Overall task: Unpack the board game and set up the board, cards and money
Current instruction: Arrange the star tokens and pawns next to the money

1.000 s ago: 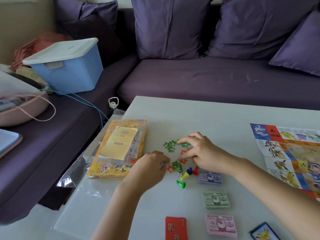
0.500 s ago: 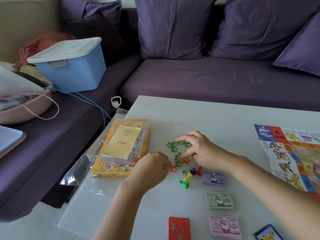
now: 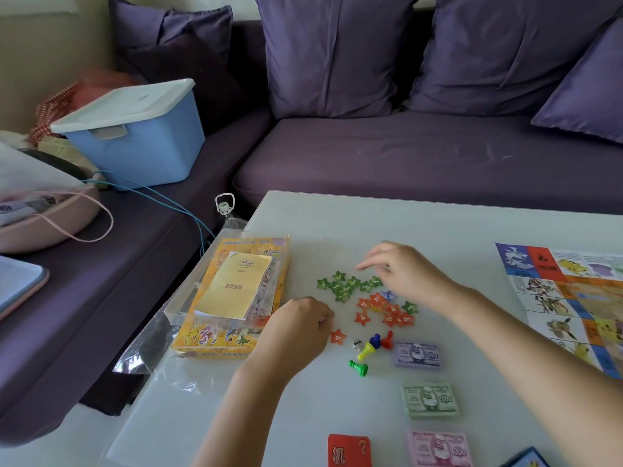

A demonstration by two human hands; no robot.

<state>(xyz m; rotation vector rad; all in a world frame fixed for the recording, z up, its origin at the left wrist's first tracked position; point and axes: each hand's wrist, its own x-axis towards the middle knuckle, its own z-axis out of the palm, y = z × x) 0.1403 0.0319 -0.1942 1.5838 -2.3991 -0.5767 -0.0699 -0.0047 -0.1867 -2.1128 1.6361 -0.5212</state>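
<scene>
Board (image 3: 573, 298) flat at right; money stacks (image 3: 429, 400) near star tokens (image 3: 377, 299).

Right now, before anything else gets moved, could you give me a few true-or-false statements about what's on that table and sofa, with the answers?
1. The yellow booklet lies on the game board. False: it lies on the yellow game box.
2. Three money stacks are out: a purple stack, a green stack and a pink stack. True.
3. The blue bin on the sofa has its lid off. False: its white lid is on.
4. The green pawn lies apart from the yellow pawn, blue pawn and red pawn. True.
5. The red card deck sits on the game board. False: it sits on the table, left of the pink stack.
</scene>
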